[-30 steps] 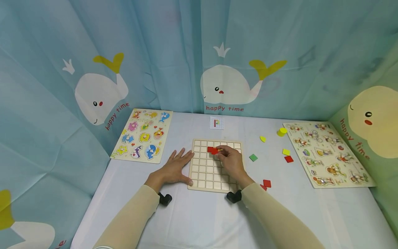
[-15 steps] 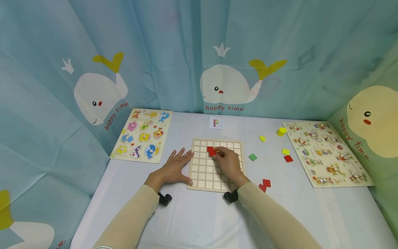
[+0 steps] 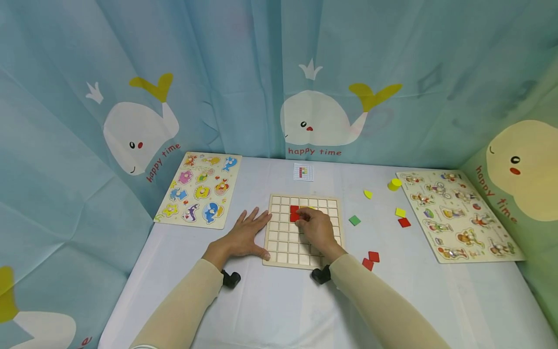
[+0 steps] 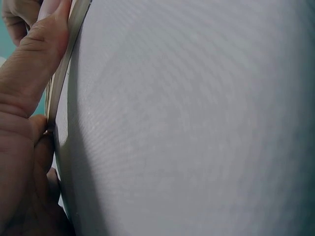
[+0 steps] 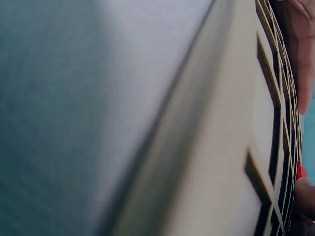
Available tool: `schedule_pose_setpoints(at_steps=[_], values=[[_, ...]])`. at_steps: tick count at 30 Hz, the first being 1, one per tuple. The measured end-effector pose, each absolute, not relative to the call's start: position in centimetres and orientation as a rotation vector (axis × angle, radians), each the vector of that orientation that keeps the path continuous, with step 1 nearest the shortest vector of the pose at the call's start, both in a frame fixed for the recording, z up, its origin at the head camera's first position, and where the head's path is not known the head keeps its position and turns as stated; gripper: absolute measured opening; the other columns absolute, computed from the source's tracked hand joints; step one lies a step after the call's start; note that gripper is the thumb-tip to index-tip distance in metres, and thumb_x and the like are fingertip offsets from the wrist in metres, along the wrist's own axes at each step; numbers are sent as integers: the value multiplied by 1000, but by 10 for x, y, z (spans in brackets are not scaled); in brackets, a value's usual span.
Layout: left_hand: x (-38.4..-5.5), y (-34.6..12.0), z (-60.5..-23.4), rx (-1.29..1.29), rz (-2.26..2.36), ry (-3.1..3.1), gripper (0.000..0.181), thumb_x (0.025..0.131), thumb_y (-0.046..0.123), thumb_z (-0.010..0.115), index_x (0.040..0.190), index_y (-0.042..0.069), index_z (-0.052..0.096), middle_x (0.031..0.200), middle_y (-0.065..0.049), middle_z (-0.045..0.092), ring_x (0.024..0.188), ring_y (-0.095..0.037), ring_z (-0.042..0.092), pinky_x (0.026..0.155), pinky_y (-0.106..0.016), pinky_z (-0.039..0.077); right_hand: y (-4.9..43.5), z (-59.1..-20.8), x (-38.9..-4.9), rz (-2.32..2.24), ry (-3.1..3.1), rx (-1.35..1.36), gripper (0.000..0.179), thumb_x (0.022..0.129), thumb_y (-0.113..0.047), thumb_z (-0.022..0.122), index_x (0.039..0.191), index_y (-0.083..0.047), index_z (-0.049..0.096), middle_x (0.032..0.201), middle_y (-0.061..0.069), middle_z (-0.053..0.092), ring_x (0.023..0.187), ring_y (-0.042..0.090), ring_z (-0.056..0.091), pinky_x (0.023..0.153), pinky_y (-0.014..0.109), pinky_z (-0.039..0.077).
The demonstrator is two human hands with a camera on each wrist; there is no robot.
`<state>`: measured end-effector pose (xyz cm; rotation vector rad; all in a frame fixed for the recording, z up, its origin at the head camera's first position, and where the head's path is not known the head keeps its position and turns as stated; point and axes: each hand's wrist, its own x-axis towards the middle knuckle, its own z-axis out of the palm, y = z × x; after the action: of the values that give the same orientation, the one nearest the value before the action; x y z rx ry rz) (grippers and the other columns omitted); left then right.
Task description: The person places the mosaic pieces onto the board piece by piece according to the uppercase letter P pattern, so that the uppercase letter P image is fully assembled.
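Observation:
In the head view a wooden grid board (image 3: 282, 242) lies on the table. My left hand (image 3: 244, 236) is spread along its left edge, thumb at the lower left corner. The left wrist view shows that thumb (image 4: 42, 59) against the board's side. My right hand (image 3: 320, 230) reaches over the board, thumb and forefinger pinching the right side of a red square tile (image 3: 294, 217). Another red tile (image 3: 294, 209) sits in the cell just above. A yellow piece (image 3: 310, 208) shows partly behind the right hand. The right wrist view catches a bit of red tile (image 5: 300, 170) at a fingertip.
Right of the board lie a green tile (image 3: 355, 220), a yellow leaf-shaped piece (image 3: 368, 194), a yellow tile (image 3: 400, 212), several red tiles (image 3: 373, 257) and a yellow cylinder (image 3: 394, 184). A pattern card (image 3: 303, 172) lies behind. Picture puzzles flank both sides (image 3: 200, 191).
The right hand has moved slightly left and down with the red tile, which now lines up under the other red tile instead of overlapping it. The left hand has stayed still.

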<state>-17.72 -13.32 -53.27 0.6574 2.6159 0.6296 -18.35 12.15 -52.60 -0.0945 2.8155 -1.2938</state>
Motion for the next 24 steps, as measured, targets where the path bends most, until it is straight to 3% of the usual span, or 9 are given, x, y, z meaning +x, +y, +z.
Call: schedule_pose_setpoints(at_steps=[24], values=[[-176,-133,-534,633,635,2614,127,71,59,92,170,20,22,178,3,16,166,-22,-3,135,-45,-8,121,-529,-184,-1293,2802,-84,29,97,-11,75,126,-7,77,110,10,77,100,25,71,84,41,60]])
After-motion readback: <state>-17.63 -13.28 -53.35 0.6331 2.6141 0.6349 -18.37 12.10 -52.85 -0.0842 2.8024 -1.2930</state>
